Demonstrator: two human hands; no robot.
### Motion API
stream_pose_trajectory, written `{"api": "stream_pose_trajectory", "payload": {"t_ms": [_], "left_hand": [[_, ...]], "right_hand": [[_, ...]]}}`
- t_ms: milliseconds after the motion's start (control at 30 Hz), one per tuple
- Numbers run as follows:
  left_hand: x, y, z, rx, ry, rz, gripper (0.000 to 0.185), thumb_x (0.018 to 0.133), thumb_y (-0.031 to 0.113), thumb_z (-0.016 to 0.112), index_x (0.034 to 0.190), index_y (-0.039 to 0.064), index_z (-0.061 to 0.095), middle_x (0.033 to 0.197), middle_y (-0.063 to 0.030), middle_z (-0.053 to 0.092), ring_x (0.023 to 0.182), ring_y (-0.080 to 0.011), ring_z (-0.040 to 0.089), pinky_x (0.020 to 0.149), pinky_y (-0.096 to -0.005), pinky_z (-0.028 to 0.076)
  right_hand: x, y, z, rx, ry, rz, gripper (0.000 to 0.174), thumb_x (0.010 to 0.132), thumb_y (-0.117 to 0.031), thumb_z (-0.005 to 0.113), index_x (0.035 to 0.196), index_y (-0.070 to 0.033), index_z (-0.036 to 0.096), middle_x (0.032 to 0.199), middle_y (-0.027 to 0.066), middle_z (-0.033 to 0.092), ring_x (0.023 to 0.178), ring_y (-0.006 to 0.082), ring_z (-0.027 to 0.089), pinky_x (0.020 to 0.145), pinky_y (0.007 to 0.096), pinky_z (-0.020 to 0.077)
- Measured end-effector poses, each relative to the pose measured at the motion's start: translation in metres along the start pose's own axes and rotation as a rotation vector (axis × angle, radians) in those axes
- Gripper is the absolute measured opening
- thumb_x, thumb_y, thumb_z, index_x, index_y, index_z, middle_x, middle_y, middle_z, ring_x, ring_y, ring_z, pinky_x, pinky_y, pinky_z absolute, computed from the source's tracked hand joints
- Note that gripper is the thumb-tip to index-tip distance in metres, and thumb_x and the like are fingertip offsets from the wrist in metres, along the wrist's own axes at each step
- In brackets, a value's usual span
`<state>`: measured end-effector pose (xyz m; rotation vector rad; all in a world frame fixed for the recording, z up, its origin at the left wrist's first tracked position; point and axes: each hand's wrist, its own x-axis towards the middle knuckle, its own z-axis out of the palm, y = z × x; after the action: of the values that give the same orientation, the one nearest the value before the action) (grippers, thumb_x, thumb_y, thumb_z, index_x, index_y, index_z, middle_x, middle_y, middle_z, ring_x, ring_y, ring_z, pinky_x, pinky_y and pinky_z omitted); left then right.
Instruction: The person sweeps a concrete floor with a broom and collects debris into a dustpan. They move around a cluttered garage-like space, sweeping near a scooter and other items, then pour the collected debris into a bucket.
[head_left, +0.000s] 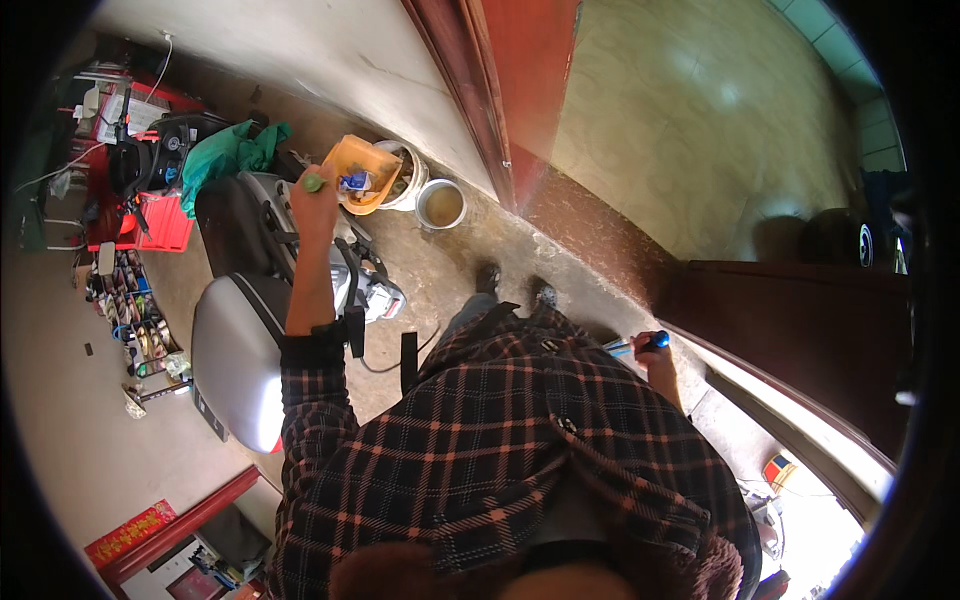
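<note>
My left hand (313, 206) is closed around a handle with a green end (314, 182), seen almost end-on. Just beyond it is a yellow-orange dustpan (388, 169) with a blue wrapper (355, 181) and other litter inside. The handle appears to belong to this dustpan, though the join is hidden. The pan overlaps a white bucket (418, 180) with waste in it; whether they touch I cannot tell. Low at my right side, my right hand (646, 349) grips a stick with a shiny blue end (660, 339). My body hides the stick's lower part.
A second bucket (442, 205) holding murky contents stands by the wall. To my left is a parked scooter (240, 225) with a grey top box (236, 352). A shoe rack (142, 315) lies farther left. On the right, a raised doorsill (600, 225) borders a tiled room.
</note>
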<state>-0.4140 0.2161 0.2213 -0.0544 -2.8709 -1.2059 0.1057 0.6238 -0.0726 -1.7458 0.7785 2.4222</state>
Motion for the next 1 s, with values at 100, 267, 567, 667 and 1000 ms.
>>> {"api": "stream_pose_trajectory", "payload": {"t_ms": [100, 267, 567, 667, 1000], "left_hand": [[0.022, -0.013, 0.029, 0.105, -0.07, 0.221, 0.023, 0.081, 0.025, 0.058, 0.075, 0.002, 0.059, 0.067, -0.013, 0.057, 0.067, -0.0231, 0.058, 0.065, -0.0319, 0.044], [0.0, -0.035, 0.087, 0.083, -0.212, 0.48, 0.014, 0.069, 0.016, 0.064, 0.079, 0.006, 0.06, 0.077, -0.0136, 0.058, 0.076, -0.03, 0.058, 0.067, -0.0363, 0.045], [-0.059, -0.06, 0.164, 0.746, -0.615, 0.523, 0.014, 0.07, 0.01, 0.055, 0.081, 0.006, 0.062, 0.084, -0.0142, 0.06, 0.079, -0.0316, 0.058, 0.067, -0.0431, 0.041], [-0.062, -0.064, 0.185, 0.861, -0.627, 0.498, 0.017, 0.074, 0.011, 0.049, 0.08, 0.007, 0.065, 0.086, -0.0117, 0.061, 0.078, -0.0298, 0.059, 0.069, -0.0452, 0.039], [-0.101, -0.034, 0.19, 1.049, -0.611, 0.767, 0.017, 0.069, 0.015, 0.054, 0.077, 0.007, 0.066, 0.08, -0.0095, 0.061, 0.075, -0.0293, 0.058, 0.062, -0.0542, 0.037]], "right_hand": [[0.003, -0.002, -0.008, 0.124, -0.098, -0.012, 0.043, 0.072, -0.011, 0.051, 0.104, 0.01, 0.032, 0.055, 0.0021, 0.047, 0.045, 0.0142, 0.047, 0.044, 0.0214, 0.0439], [0.003, 0.027, -0.017, 0.05, -0.259, 0.01, 0.029, 0.071, -0.002, 0.059, 0.091, 0.007, 0.04, 0.069, 0.0049, 0.053, 0.063, 0.0154, 0.051, 0.061, 0.0254, 0.0455], [-0.053, 0.092, 0.037, -0.176, -0.203, -0.286, 0.021, 0.071, 0.007, 0.047, 0.092, 0.008, 0.045, 0.075, 0.0059, 0.051, 0.064, 0.0115, 0.05, 0.052, 0.0177, 0.0421], [-0.052, 0.098, 0.036, -0.39, -0.313, -0.397, 0.018, 0.074, 0.004, 0.049, 0.091, 0.005, 0.045, 0.079, 0.0066, 0.051, 0.069, 0.0126, 0.048, 0.063, 0.0213, 0.0398], [-0.025, 0.057, 0.037, -0.079, -0.108, -0.171, 0.015, 0.069, -0.004, 0.051, 0.083, 0.0, 0.047, 0.067, 0.0042, 0.052, 0.062, 0.0141, 0.05, 0.058, 0.0237, 0.0412]]}}
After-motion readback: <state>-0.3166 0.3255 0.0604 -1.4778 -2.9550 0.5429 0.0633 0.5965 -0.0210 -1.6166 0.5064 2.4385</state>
